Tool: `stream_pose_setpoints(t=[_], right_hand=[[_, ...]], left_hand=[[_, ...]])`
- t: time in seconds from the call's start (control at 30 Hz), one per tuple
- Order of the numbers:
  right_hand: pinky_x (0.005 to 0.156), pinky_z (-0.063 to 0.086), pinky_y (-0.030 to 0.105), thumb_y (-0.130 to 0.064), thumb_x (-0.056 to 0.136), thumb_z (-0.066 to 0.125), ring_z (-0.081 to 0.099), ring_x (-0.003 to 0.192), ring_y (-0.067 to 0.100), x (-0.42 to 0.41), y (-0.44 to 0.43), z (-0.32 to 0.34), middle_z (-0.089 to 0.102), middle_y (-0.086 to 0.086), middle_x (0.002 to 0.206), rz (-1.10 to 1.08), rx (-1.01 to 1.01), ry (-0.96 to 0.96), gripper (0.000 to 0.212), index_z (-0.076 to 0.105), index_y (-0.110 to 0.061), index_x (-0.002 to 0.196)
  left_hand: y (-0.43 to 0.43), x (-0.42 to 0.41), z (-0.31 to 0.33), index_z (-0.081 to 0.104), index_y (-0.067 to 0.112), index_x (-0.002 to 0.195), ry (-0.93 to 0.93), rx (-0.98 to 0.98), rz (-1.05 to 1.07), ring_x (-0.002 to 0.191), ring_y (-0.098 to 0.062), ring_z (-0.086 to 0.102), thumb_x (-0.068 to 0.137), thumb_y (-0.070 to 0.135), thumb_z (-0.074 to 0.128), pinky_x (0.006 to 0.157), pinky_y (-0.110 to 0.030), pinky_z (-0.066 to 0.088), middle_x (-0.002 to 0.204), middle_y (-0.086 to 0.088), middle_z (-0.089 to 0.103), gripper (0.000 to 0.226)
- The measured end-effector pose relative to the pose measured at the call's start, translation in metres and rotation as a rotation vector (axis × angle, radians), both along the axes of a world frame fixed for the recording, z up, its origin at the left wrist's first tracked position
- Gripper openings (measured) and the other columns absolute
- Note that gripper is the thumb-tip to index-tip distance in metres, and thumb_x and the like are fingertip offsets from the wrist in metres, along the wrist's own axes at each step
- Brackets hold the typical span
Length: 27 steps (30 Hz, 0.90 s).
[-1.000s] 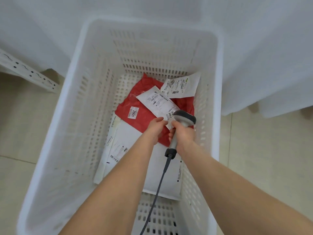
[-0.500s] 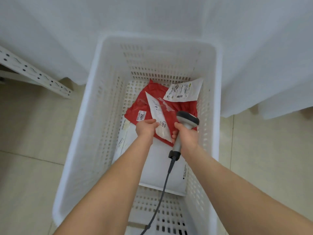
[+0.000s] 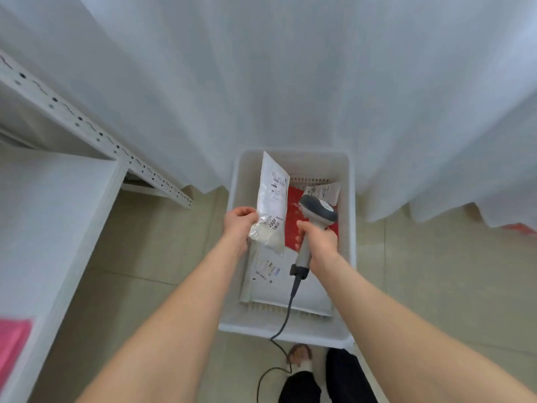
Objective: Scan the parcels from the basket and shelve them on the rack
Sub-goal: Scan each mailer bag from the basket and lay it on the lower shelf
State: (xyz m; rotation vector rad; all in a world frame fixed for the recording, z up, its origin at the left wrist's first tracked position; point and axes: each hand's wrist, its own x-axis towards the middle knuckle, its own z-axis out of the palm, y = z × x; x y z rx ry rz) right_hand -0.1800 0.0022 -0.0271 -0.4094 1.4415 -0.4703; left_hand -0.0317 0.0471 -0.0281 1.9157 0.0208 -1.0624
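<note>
My left hand [image 3: 239,225] grips the lower corner of a small white parcel [image 3: 272,199] with a printed label, held upright above the white basket [image 3: 290,330]. Just to its right, my right hand [image 3: 318,239] grips the handle of a grey barcode scanner [image 3: 318,210], whose head sits beside the parcel. Its cable [image 3: 279,333] trails over the basket's near rim to the floor. Inside the basket lie a red parcel [image 3: 293,228], a large white parcel [image 3: 279,286] and a small white one [image 3: 325,189] at the back.
A white metal rack [image 3: 52,181] stands at the left, with a pink parcel [image 3: 13,344] on its shelf. White curtains [image 3: 290,82] hang behind the basket. My foot [image 3: 300,356] and dark trouser legs are just in front of it on the tiled floor.
My left hand has lifted the small white parcel off the red one and out of the basket. The right hand rose with the scanner, and the view pulled back and upward.
</note>
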Motion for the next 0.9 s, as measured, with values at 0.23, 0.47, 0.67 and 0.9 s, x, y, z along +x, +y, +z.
stream_pose_setpoints(t=[0.23, 0.47, 0.67, 0.9], right_hand=[[0.061, 0.056, 0.035, -0.01, 0.077, 0.078, 0.065, 0.069, 0.025, -0.007, 0.016, 0.078, 0.069, 0.013, 0.096, -0.129, 0.036, -0.06, 0.049, 0.06, -0.002, 0.122], [0.085, 0.056, 0.055, -0.016, 0.073, 0.085, 0.07, 0.097, 0.034, -0.023, 0.041, 0.152, 0.07, 0.014, 0.112, -0.111, 0.008, -0.214, 0.056, 0.059, -0.006, 0.122], [0.094, 0.052, 0.052, 0.007, 0.076, 0.072, 0.065, 0.106, 0.036, -0.053, 0.084, 0.211, 0.066, 0.02, 0.116, -0.076, -0.127, -0.073, 0.046, 0.056, 0.005, 0.119], [0.093, 0.053, 0.046, 0.015, 0.073, 0.067, 0.065, 0.097, 0.03, -0.08, 0.132, 0.274, 0.068, 0.013, 0.095, -0.066, -0.344, -0.075, 0.027, 0.06, -0.004, 0.09]], left_hand=[[0.019, 0.0, 0.107, 0.06, -0.002, 0.116, 0.036, -0.094, -0.056, 0.07, -0.024, 0.064, 0.079, -0.018, 0.051, 0.064, -0.032, 0.057, 0.093, -0.016, 0.066, 0.041], [0.053, -0.022, 0.174, 0.066, 0.007, 0.099, 0.025, -0.123, -0.143, 0.053, -0.014, 0.067, 0.077, -0.019, 0.048, 0.048, -0.024, 0.053, 0.074, -0.004, 0.069, 0.038], [0.099, -0.056, 0.232, 0.062, 0.006, 0.111, -0.015, -0.183, -0.228, 0.072, -0.02, 0.064, 0.079, -0.019, 0.046, 0.063, -0.033, 0.056, 0.092, -0.007, 0.067, 0.043], [0.157, -0.078, 0.306, 0.073, 0.012, 0.091, 0.122, -0.263, -0.308, 0.077, -0.026, 0.067, 0.091, 0.022, 0.056, 0.07, -0.035, 0.056, 0.09, -0.011, 0.07, 0.019]])
